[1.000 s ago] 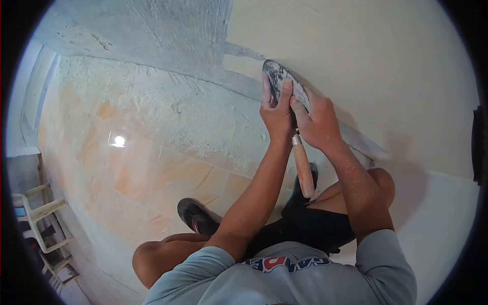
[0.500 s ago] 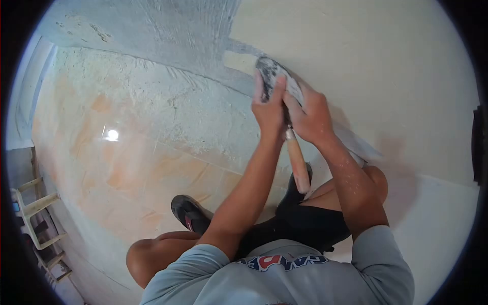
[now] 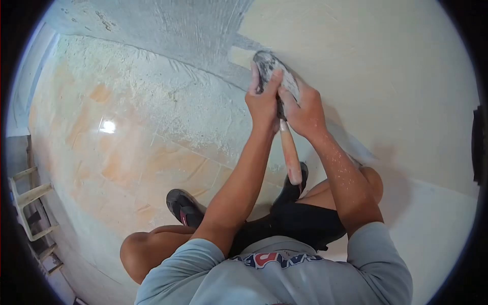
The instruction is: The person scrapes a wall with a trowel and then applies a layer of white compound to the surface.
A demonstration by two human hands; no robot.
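In the middle of the head view, my left hand (image 3: 263,104) is closed round one side of a trowel (image 3: 268,63) with a rounded, dark blade smeared white. My right hand (image 3: 306,113) grips the other side of the same blade, thumbs lying on top. The trowel's wooden handle (image 3: 291,155) points back toward my body, with no hand on it. Its tip meets the lower part of the wall, where a bare grey patch (image 3: 193,30) borders a smooth cream coat (image 3: 366,56). My palms and the underside of the blade are hidden.
Pale dust and crumbs lie along the foot of the wall on the orange-patterned tile floor (image 3: 122,168). A wooden ladder-like frame (image 3: 33,195) stands at the far left. My shoe (image 3: 185,207) rests on the tiles below my left arm. A dark object (image 3: 478,146) sits at the right edge.
Both hands and the trowel have shifted slightly up and left in view, with the handle swinging a little leftward. The grip looks the same. The whole view has also moved slightly.
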